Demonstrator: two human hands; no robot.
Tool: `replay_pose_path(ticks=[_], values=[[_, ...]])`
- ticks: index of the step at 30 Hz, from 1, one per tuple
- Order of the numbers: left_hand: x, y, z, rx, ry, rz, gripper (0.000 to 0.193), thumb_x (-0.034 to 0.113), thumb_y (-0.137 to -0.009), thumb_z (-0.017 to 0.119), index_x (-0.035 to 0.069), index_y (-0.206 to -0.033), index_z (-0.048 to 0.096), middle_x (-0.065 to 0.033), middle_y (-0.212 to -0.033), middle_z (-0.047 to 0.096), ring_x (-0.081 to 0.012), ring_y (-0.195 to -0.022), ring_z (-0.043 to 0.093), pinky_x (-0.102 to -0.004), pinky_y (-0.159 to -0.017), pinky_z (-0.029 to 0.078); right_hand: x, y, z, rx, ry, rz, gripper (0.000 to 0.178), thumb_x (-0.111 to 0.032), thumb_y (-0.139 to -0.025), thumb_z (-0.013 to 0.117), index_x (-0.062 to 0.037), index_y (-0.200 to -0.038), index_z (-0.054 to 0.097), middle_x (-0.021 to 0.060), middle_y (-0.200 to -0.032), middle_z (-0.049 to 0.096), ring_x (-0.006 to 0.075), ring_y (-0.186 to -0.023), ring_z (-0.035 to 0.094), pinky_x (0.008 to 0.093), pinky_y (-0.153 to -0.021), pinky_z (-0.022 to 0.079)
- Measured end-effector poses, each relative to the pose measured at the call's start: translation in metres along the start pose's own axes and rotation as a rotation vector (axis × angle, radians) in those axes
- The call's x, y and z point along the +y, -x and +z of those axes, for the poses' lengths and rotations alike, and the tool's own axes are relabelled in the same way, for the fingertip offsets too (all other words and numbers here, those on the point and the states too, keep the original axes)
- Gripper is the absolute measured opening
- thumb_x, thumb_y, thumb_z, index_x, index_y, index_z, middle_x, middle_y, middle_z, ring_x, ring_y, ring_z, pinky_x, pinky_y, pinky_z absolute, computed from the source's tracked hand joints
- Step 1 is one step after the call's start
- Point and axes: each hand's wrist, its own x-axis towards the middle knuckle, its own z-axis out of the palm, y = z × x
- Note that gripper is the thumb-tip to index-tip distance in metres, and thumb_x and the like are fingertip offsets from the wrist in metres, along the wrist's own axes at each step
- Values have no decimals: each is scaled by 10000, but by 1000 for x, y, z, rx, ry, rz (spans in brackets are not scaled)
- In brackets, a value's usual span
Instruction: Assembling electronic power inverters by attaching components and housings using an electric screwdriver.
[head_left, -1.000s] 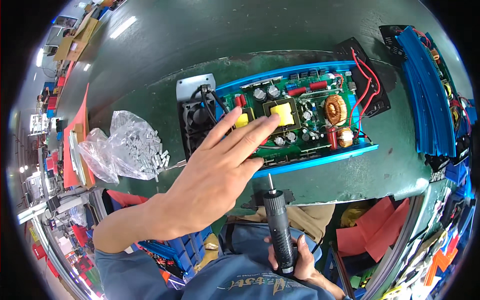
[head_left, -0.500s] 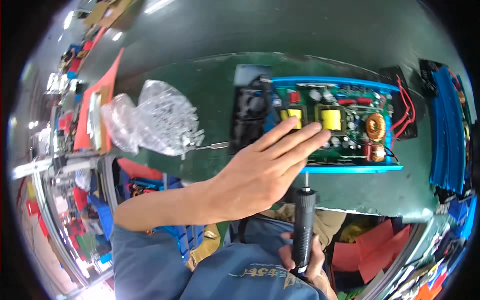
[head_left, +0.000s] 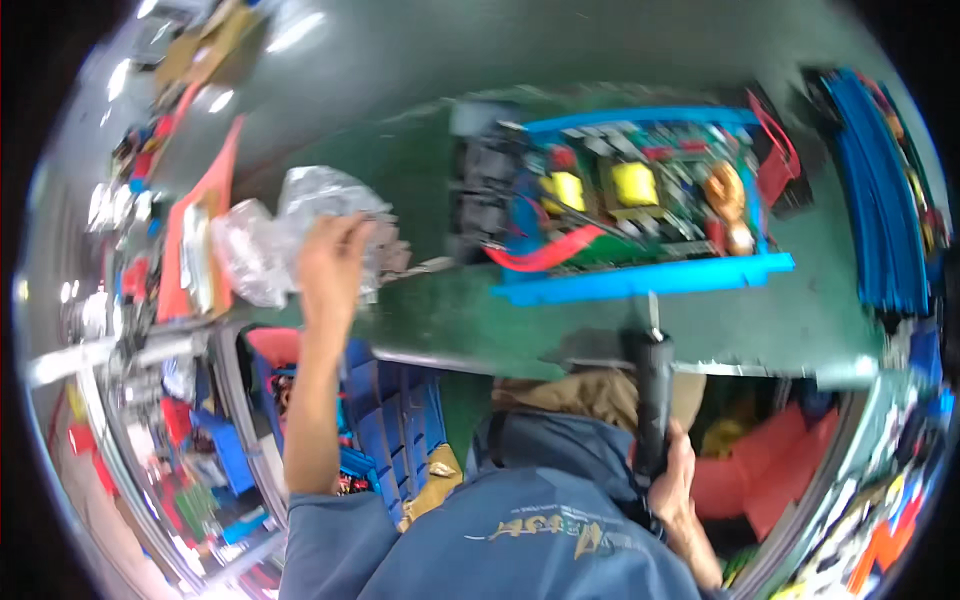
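My left hand (head_left: pixel 332 268) is over the clear plastic bag (head_left: pixel 318 188), beside a heap of small greyish pieces (head_left: pixel 393 250). Motion smears its fingers, so I cannot see whether anything is in them. My right hand (head_left: pixel 676 480) is wrapped round the handle of a black power screwdriver (head_left: pixel 654 390), held upright near the bench's front edge. Just beyond its bit lies an open blue-cased circuit board (head_left: pixel 690 225) with yellow transformers (head_left: pixel 634 184) and a copper-wound coil (head_left: pixel 723 188). Red wires (head_left: pixel 550 252) cross the board's left part.
Black fan-like parts (head_left: pixel 488 180) adjoin the board's left end. Long blue casings (head_left: pixel 880 190) are stacked at the right. A thin metal tool (head_left: pixel 430 266) lies by the bag. Red sheets and papers (head_left: pixel 195 235) stand at the left; blue bins (head_left: pixel 395 415) sit below the bench.
My left hand has left the board and moved left to the bag. The screwdriver's bit has come away from the case's front edge, and red wires now show across the board.
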Motion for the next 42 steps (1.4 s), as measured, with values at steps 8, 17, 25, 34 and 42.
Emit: replay_pose_path(ticks=[8,17,25,34,42], values=[[-20,-2,-24,-222,70,-108,221,193,-993,671,19,-1129,681,-108,-1057,733,-195,-925,702,-323,-855,530,-20,2,-4,-108,67,14,468,-362,-1099,340,-61,-1427,483,227,-703,600,382,-598,624,452,-634,465],[101,-28,-60,-294,860,-15,108,-5,-937,663,-26,-1036,625,-191,-1084,706,-226,-917,716,-324,-828,579,-28,-6,4,-88,89,-80,521,-410,-1116,316,-58,-1457,493,128,-715,571,211,-607,545,360,-635,432],[193,-32,-32,-284,431,406,193,-31,-918,710,-46,-1110,721,-71,-1000,735,-112,-898,675,-228,-829,529,-22,-4,10,-69,24,-137,509,-405,-1115,311,-51,-1430,499,119,-691,551,223,-592,552,363,-621,430],[235,-35,-22,-212,15,563,84,44,-882,744,19,-961,731,-51,-1073,684,-177,-911,633,-290,-800,477,-27,-13,4,-100,-18,-104,508,-407,-1111,330,-44,-1420,504,120,-669,535,253,-550,553,370,-591,425],[235,-53,-17,-241,-10,766,86,17,-785,754,4,-855,706,-185,-1501,527,-392,-1416,465,-467,-1166,367,-33,-9,-1,-204,-140,61,526,-388,-1117,309,-5,-1423,501,94,-818,644,188,-729,595,339,-723,485]])
